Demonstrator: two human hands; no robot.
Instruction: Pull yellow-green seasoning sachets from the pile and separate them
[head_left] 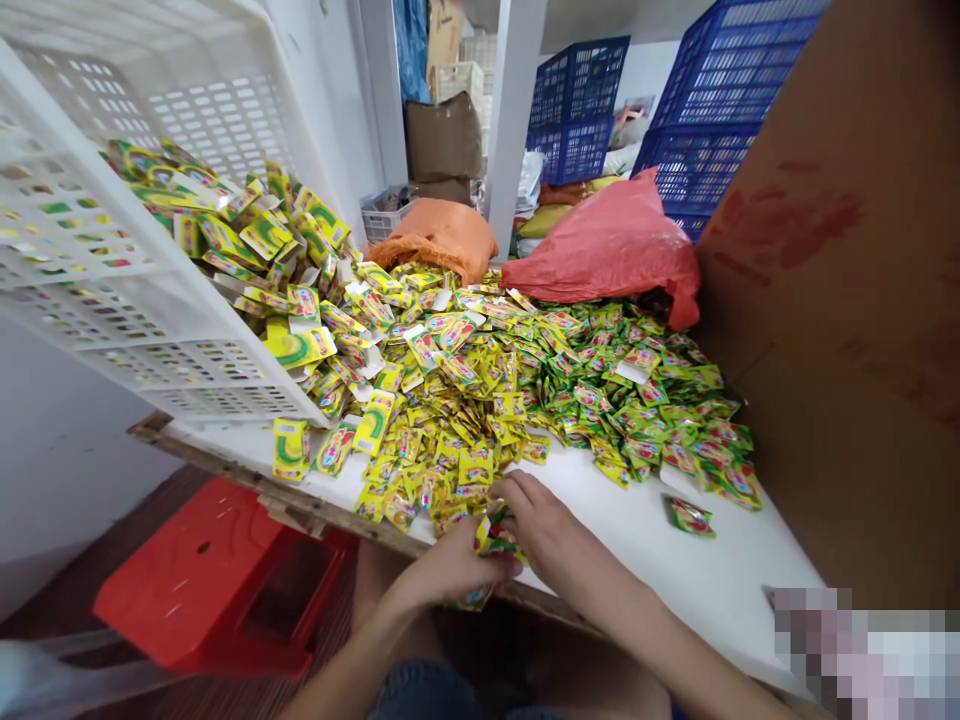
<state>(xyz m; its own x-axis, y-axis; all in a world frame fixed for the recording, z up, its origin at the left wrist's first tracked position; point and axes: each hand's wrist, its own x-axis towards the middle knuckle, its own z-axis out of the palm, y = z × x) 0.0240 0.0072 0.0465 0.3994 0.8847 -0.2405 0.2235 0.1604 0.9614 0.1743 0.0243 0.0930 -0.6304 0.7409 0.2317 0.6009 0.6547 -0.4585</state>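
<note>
Both my hands meet at the front edge of the white table. My left hand (459,562) is wrapped round a small yellow box (480,535). The fingers of my right hand (531,515) are bent together at the box's top, touching a green packet there. Just beyond them lies a heap of yellow packets (472,468), with green packets (645,425) to its right. Yellow boxes (266,235) spill out of a tipped white basket (225,375) at the left. One dark green packet (690,516) lies apart on the right.
An orange sack (442,235) and a red bag (607,240) lie behind the heap. A tall cardboard box (840,300) borders the right side. Blue crates (574,105) are stacked at the back. A red stool (199,570) stands below the table at the left.
</note>
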